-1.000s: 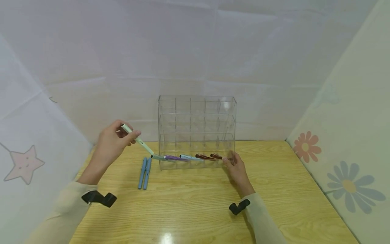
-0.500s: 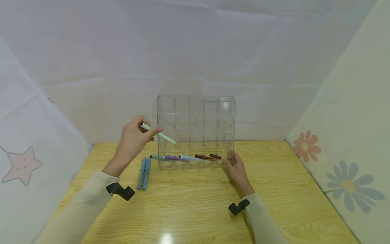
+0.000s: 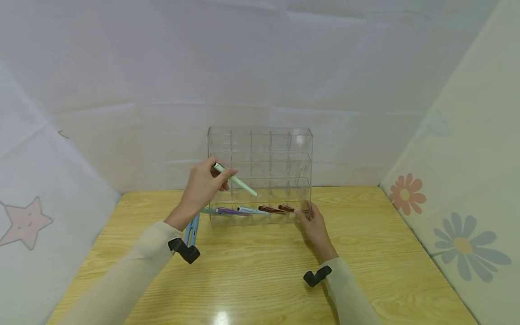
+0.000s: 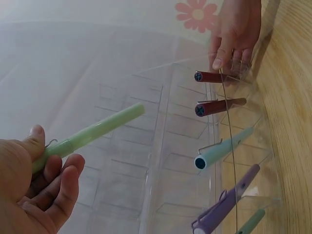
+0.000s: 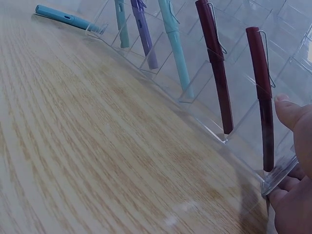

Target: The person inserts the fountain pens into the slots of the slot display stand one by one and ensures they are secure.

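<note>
My left hand (image 3: 205,183) pinches a light green pen (image 4: 105,126) by its capped end, the other end slanting down to the right. It hangs in front of a clear tiered pen rack (image 3: 260,178), above the bottom row and apart from it. My right hand (image 3: 314,228) grips the rack's lower right corner, thumb in front. In the bottom row, from the right, lean two dark red pens (image 5: 214,63), a pale blue pen (image 5: 175,48), a purple pen (image 5: 144,34) and a green pen (image 5: 122,24), one per compartment.
Two blue pens (image 3: 194,230) lie side by side on the wooden table (image 3: 252,280), left of the rack and partly hidden by my left arm. A white cloth (image 3: 260,67) hangs behind the rack, with printed cloth panels at both sides.
My left hand has moved right with the light green pen, from beside the rack to in front of it. The right hand stays at the rack's corner.
</note>
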Action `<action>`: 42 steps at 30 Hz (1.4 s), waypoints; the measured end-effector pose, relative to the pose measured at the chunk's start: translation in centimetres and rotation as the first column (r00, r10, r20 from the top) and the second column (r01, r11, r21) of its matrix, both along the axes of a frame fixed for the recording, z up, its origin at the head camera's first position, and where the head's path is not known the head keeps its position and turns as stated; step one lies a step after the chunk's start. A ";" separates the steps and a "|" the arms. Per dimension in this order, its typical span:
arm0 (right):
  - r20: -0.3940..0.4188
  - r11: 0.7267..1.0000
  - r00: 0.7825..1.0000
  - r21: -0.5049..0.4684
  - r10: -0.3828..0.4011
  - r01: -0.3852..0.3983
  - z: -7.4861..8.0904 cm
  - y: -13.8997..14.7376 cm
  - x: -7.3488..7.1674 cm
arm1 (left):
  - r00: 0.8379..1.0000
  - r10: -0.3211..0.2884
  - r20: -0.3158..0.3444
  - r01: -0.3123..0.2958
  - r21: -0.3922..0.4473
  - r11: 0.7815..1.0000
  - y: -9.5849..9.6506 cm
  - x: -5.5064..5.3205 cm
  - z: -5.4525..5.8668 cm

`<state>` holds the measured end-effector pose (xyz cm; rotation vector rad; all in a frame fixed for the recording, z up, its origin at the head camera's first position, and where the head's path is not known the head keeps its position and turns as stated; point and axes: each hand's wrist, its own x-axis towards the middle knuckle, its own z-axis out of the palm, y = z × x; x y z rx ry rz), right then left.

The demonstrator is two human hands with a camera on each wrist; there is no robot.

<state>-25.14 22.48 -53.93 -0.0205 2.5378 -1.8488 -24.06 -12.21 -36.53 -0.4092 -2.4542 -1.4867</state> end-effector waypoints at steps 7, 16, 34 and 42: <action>0.018 1.000 1.000 0.005 -0.011 0.011 0.2 -0.1 0.2 | 1.000 -0.027 0.005 0.027 0.012 1.000 1.6 -0.8 0.0; 0.019 1.000 1.000 -0.007 -0.012 0.012 0.4 0.1 0.4 | 0.998 -0.056 0.025 0.055 0.034 0.998 3.8 -1.9 -0.3; 0.033 0.998 0.999 -0.056 -0.023 0.025 0.3 -1.2 0.3 | 0.993 -0.104 0.061 0.103 0.033 0.994 7.1 -4.0 -1.3; 0.028 0.999 0.999 -0.037 -0.020 0.021 0.5 -0.9 0.6 | 0.992 -0.108 0.072 0.109 -0.006 0.994 9.2 -4.8 -1.2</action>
